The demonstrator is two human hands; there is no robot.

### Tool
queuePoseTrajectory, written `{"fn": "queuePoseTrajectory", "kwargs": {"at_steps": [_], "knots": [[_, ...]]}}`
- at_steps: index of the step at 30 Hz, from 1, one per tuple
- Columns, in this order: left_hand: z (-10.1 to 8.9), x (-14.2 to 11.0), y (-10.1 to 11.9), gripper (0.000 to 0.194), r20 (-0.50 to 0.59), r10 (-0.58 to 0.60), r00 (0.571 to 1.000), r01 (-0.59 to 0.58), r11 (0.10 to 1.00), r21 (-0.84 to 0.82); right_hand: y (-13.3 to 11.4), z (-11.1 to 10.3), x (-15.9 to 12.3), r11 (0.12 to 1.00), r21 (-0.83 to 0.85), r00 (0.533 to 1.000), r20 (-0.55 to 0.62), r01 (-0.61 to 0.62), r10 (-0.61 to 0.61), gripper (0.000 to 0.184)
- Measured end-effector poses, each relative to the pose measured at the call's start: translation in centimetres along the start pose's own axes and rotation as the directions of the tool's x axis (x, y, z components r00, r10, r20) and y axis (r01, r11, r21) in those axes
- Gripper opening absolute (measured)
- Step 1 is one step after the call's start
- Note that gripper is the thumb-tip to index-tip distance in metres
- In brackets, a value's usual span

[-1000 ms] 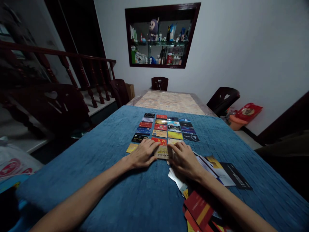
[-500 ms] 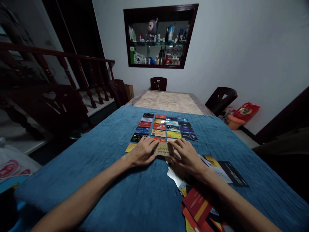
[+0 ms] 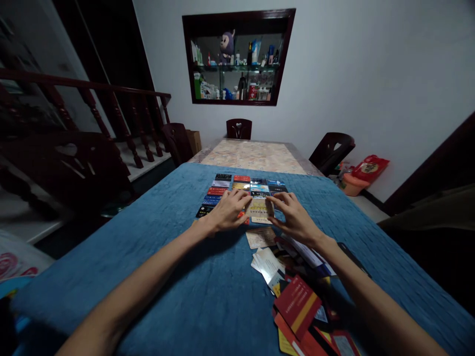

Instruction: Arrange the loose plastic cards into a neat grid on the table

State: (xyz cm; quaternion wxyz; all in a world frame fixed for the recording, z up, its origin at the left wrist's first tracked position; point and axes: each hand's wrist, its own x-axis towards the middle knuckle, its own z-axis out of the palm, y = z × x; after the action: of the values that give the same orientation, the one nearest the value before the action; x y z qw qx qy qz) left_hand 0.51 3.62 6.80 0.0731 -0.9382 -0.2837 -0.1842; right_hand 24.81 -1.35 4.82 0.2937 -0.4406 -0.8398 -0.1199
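A pale beige card with yellow lettering [image 3: 259, 208] is held up between my two hands, over the near part of the laid-out cards. Fingers and thumb of my left hand [image 3: 230, 211] pinch its left edge; my right hand [image 3: 294, 217] grips the right edge. Behind and below them, cards lie in neat rows and columns, among them a black card [image 3: 223, 177] and a red card [image 3: 242, 178] at the far end. My hands hide several of these. Closer to me, another beige card [image 3: 260, 238] lies alone on the cloth.
A loose pile of overlapping cards, topped by a dark red card [image 3: 298, 304], lies at the near right under my right forearm. The blue cloth [image 3: 178, 287] covers the table's near part. Dark wooden chairs [image 3: 239, 129] stand around it.
Both hands have lifted the beige card from the near row and moved slightly right and away from me. The lone beige card beneath now shows more fully. The view has shifted slightly.
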Motion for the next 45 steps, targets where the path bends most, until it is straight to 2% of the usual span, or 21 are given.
{"fn": "queuePoseTrajectory", "kwargs": {"at_steps": [3,8,14,24,32,45], "knots": [[0.4,1.1,0.2,0.039,0.066,-0.018,0.998,0.019,1.0,-0.003,1.3,0.0,-0.2,1.0,0.003,0.998,0.056,-0.026,0.026,0.043],[1.6,2.7,0.4,0.02,0.181,-0.04,0.983,0.043,0.999,-0.014,3.2,0.7,-0.9,0.997,0.016,0.986,0.15,-0.07,0.067,0.027],[2.9,3.7,0.3,0.01,0.28,-0.054,0.958,0.063,0.998,-0.024,4.2,2.0,-1.4,0.989,0.023,0.958,0.254,-0.143,0.133,0.02],[4.2,3.4,0.2,0.011,0.334,-0.015,0.942,0.035,0.998,-0.054,4.0,2.6,-1.8,0.979,0.028,0.916,0.36,-0.201,0.177,0.02],[4.4,3.4,0.2,0.01,0.342,0.0,0.94,0.022,0.998,-0.06,4.3,3.2,-2.1,0.978,0.002,0.904,0.382,-0.208,0.191,0.022],[4.7,3.2,0.0,0.015,0.324,-0.015,0.946,0.026,0.999,-0.03,4.4,3.6,-2.4,0.981,0.013,0.923,0.342,-0.194,0.178,0.024]]}}
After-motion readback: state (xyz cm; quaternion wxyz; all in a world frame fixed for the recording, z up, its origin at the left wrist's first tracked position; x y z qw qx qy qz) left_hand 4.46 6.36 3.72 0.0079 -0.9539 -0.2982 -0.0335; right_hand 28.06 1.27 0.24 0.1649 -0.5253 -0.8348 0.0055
